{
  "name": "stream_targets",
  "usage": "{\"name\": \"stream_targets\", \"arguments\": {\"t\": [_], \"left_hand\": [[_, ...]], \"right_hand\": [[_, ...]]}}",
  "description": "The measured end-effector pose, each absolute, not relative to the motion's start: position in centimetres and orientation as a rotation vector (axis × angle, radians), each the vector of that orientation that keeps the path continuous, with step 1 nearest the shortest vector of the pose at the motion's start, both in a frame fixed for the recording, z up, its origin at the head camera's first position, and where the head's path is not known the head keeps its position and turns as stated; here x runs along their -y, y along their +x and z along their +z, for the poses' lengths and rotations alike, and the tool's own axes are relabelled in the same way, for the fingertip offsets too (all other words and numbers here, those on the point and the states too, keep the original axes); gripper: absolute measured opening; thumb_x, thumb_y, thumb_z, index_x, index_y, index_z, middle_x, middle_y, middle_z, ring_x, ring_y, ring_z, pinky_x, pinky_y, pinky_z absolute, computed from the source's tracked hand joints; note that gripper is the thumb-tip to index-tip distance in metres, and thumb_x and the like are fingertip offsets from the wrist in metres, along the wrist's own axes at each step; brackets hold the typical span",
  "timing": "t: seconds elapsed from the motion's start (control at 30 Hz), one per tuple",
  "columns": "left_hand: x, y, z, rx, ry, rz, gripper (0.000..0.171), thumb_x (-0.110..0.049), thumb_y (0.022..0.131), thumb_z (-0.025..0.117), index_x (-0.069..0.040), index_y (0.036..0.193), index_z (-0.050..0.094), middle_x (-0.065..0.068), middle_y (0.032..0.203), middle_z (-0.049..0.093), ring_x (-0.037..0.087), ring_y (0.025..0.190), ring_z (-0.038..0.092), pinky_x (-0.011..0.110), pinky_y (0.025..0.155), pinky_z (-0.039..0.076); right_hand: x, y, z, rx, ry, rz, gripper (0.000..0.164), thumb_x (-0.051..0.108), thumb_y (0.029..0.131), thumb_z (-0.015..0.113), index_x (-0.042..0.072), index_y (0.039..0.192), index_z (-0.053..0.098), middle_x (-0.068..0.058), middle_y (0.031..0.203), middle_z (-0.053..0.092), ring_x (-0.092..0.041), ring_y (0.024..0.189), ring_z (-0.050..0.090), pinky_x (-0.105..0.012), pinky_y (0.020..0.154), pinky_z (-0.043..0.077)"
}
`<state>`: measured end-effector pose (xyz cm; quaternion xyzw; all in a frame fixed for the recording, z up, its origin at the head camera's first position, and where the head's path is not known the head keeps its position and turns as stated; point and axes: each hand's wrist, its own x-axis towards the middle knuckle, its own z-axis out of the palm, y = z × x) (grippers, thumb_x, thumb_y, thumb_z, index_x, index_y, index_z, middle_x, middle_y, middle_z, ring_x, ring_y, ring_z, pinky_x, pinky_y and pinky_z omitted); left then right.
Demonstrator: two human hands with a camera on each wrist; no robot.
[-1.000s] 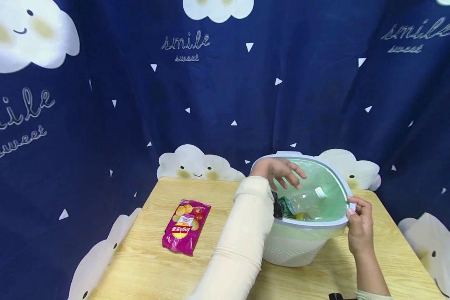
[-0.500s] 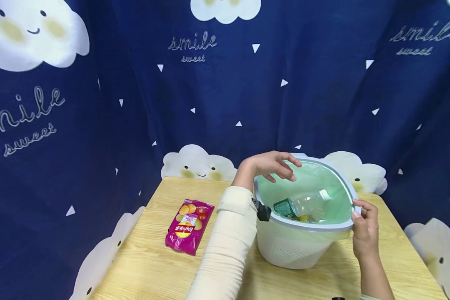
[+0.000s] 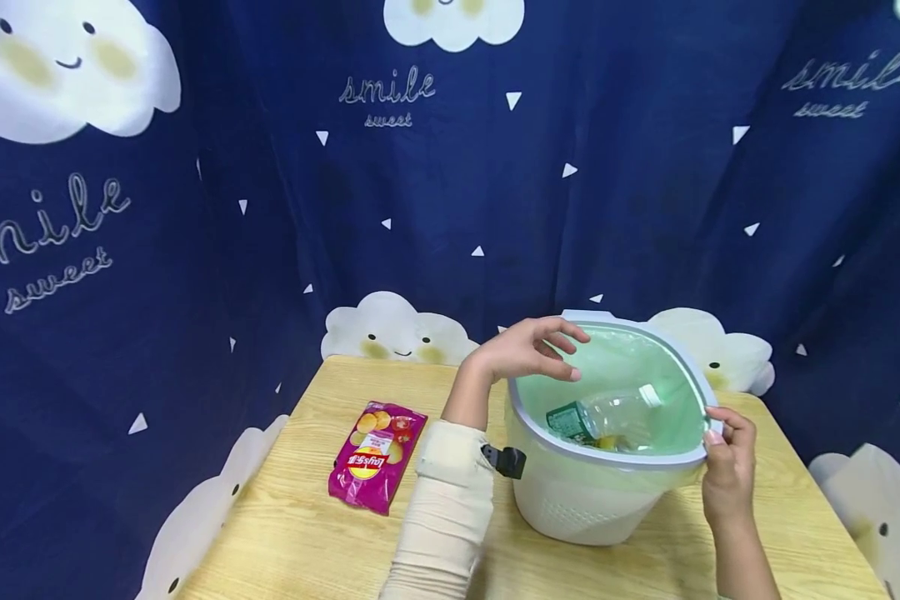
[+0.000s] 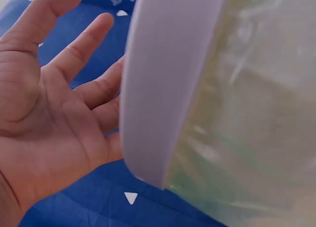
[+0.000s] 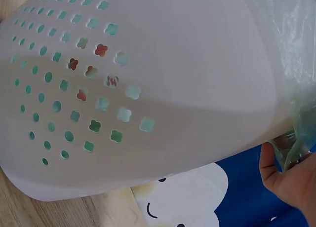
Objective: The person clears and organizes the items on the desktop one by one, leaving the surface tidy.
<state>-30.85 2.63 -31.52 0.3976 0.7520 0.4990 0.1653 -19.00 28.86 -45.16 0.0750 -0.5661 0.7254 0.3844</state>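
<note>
A white trash bin (image 3: 581,500) with a pale blue rim and a green plastic liner (image 3: 630,354) stands tilted toward me. Inside lies a clear plastic bottle (image 3: 618,412) with a green label and a white cap. My left hand (image 3: 528,350) hovers over the bin's left rim, fingers spread and holding nothing; the left wrist view shows its bare palm beside the rim (image 4: 163,79). With thumb and fingers my right hand (image 3: 731,462) grips the right corner of the rim. In the right wrist view that hand (image 5: 291,185) is at the liner's edge.
A purple Lay's chip bag (image 3: 377,458) lies flat on the wooden table (image 3: 270,533), left of the bin. Behind hangs a dark blue curtain (image 3: 450,192) with clouds and white triangles. A black wrist strap (image 3: 506,461) sits on my left sleeve.
My left hand has drawn back from inside the bin, up and left over the rim, uncovering the bottle's green label. The right hand keeps its grip on the rim.
</note>
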Motion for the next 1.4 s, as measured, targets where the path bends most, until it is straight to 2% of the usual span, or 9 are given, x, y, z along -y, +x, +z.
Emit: {"name": "stream_targets", "arguments": {"t": [0.17,0.3,0.5,0.73,1.03,1.4], "left_hand": [[-1.7,-29.7,-31.8,-2.243,1.194,1.541,0.047,-0.021,0.076,0.077,-0.017,0.12,0.06,-0.007,0.112,0.059,0.014,0.099,0.056,0.028,0.079,0.048],[-0.9,-28.8,-32.7,-2.296,1.201,1.653,0.045,-0.021,0.077,0.076,-0.016,0.12,0.06,-0.01,0.114,0.059,0.01,0.1,0.054,0.036,0.085,0.046],[0.7,-27.5,-34.9,-2.343,1.163,1.771,0.044,-0.02,0.078,0.075,-0.013,0.118,0.061,-0.003,0.115,0.059,0.015,0.103,0.053,0.039,0.086,0.044],[3.1,-26.4,-36.6,-2.329,1.059,1.9,0.044,-0.017,0.077,0.076,-0.014,0.118,0.061,0.004,0.118,0.057,0.024,0.107,0.052,0.05,0.089,0.04],[5.0,-25.3,-39.0,-2.343,0.924,1.99,0.045,-0.018,0.077,0.075,-0.014,0.12,0.06,-0.002,0.118,0.058,0.023,0.108,0.052,0.049,0.09,0.04],[7.4,-22.6,-41.6,-2.338,0.644,2.133,0.044,-0.006,0.078,0.072,-0.003,0.119,0.058,0.009,0.117,0.058,0.033,0.106,0.051,0.048,0.087,0.04]], "right_hand": [[-28.6,-19.4,-45.2,1.444,0.211,1.839,0.033,0.001,0.083,0.042,0.002,0.114,0.054,-0.01,0.087,0.052,-0.014,0.074,0.051,-0.015,0.063,0.044],[-28.7,-19.3,-45.0,1.444,0.226,1.845,0.033,0.0,0.084,0.042,0.001,0.116,0.052,-0.009,0.09,0.052,-0.013,0.077,0.052,-0.015,0.065,0.043],[-28.8,-18.5,-45.1,1.448,0.199,1.846,0.031,0.0,0.085,0.042,0.0,0.114,0.052,-0.009,0.089,0.053,-0.013,0.077,0.051,-0.015,0.065,0.043],[-28.9,-18.8,-45.0,1.444,0.235,1.851,0.032,0.001,0.085,0.043,-0.001,0.116,0.051,-0.009,0.09,0.052,-0.013,0.078,0.051,-0.015,0.066,0.043],[-29.2,-18.6,-45.0,1.427,0.221,1.873,0.03,0.001,0.085,0.047,0.001,0.115,0.053,-0.009,0.09,0.051,-0.013,0.076,0.052,-0.015,0.064,0.044],[-28.8,-18.6,-44.9,1.425,0.197,1.882,0.031,-0.002,0.086,0.043,0.0,0.115,0.053,-0.009,0.088,0.05,-0.013,0.075,0.052,-0.015,0.062,0.044]]}}
